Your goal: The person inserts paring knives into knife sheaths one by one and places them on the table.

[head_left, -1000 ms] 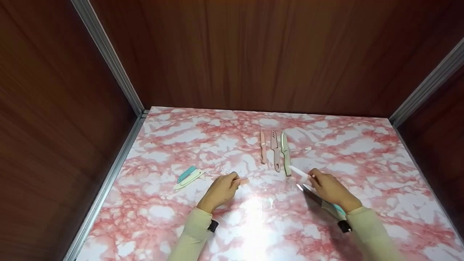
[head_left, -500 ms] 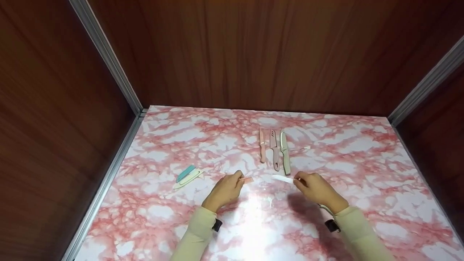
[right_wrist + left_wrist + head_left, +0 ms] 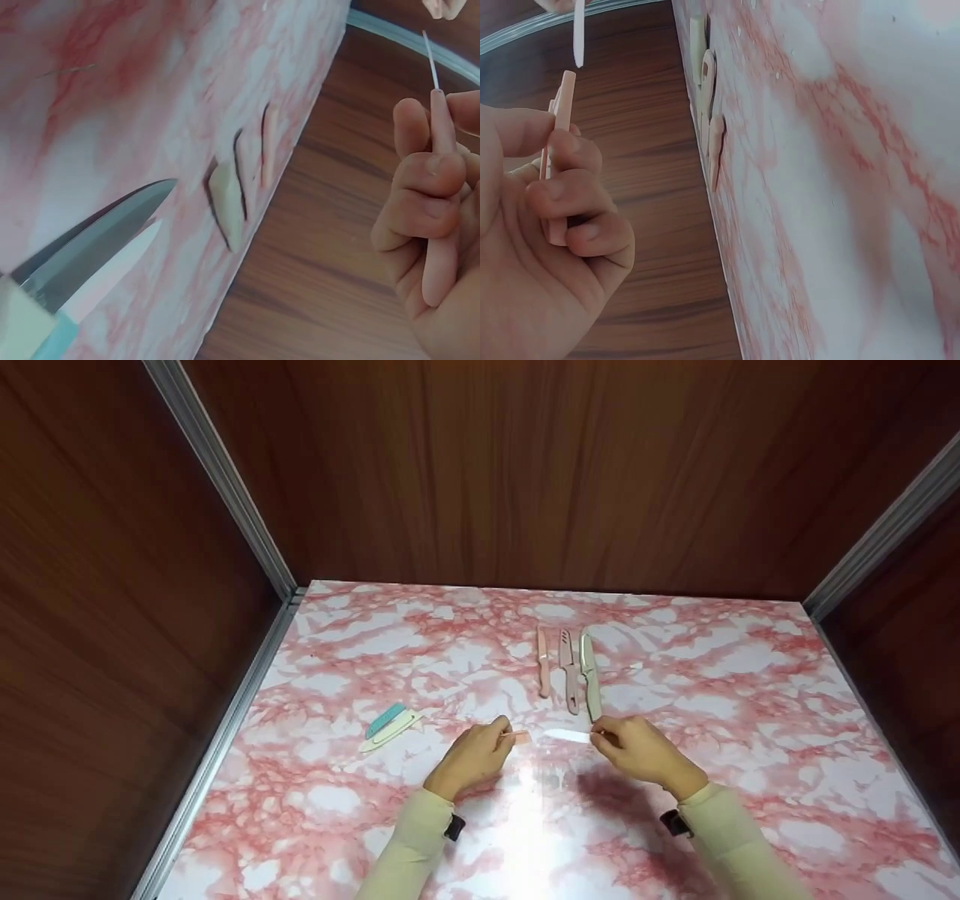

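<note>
My left hand (image 3: 472, 754) pinches a small pink knife sheath (image 3: 565, 105) between thumb and curled fingers, one end pointing right. Facing it, my right hand (image 3: 641, 754) grips a paring knife by its pink handle (image 3: 442, 255). The knife's white blade (image 3: 568, 735) points left at the sheath, with a short gap between tip and sheath. Both are held over the middle of the table. In the right wrist view, a bare knife with a grey blade (image 3: 112, 232) and another with a white blade (image 3: 116, 266) and teal handle (image 3: 54, 339) lie nearby.
Three knives lie in a row toward the back: pink (image 3: 544, 671), mauve (image 3: 571, 679) and green (image 3: 590, 679). A teal sheath (image 3: 385, 720) and a cream sheath (image 3: 391, 732) lie at left. Wood-grain panels (image 3: 495, 472) enclose the marbled table (image 3: 337, 660).
My right hand has moved left with the pink-handled knife, its blade turning toward the sheath. My left hand has shifted slightly right. The bare knives are now hidden beneath the right arm in the head view.
</note>
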A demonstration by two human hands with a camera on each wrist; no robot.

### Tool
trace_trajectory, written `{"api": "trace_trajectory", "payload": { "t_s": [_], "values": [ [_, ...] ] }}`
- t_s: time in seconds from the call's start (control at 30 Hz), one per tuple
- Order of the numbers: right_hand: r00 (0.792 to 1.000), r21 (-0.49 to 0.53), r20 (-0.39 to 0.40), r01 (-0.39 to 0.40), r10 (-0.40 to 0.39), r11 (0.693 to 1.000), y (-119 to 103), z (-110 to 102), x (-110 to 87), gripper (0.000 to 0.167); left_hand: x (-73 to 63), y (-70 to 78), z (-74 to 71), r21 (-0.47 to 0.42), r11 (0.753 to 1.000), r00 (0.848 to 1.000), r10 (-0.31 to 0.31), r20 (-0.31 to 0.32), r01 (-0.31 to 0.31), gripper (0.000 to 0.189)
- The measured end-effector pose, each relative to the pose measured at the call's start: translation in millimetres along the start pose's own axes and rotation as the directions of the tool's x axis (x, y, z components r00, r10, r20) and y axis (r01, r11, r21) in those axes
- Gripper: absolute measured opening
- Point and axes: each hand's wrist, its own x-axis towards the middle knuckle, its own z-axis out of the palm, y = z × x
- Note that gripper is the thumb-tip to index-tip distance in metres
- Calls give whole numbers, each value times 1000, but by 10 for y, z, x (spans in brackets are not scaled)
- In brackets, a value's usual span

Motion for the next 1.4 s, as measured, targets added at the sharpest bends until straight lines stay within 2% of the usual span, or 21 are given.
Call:
{"api": "trace_trajectory", "payload": {
  "t_s": [0.23, 0.43, 0.83, 1.1, 1.2, 1.4],
  "values": [
    [998, 24, 25, 57, -57, 998, -78, 10, 45, 10, -4, 19, 12, -11, 1000, 1000, -2, -4, 2, 21],
    [993, 9, 5, 118, -118, 993, -81, 30, 66, 11, -16, 22, 21, -41, 999, 1000, 6, 9, -6, 20],
    [961, -20, -36, 275, -276, 961, -100, 23, 106, 12, -29, 68, 3, -6, 1000, 1000, 22, 9, -22, 21],
    [931, -1, -39, 362, -362, 932, -112, 37, 142, 23, -29, 83, -9, -44, 999, 1000, 27, 0, -27, 22],
    [922, 8, -35, 385, -385, 923, -118, 42, 148, 24, -30, 83, -6, -62, 998, 1000, 19, 12, -18, 22],
    [918, 20, -44, 396, -395, 918, -136, 46, 154, 26, -36, 84, 4, -67, 998, 1000, 17, 7, -16, 22]
  ]
}}
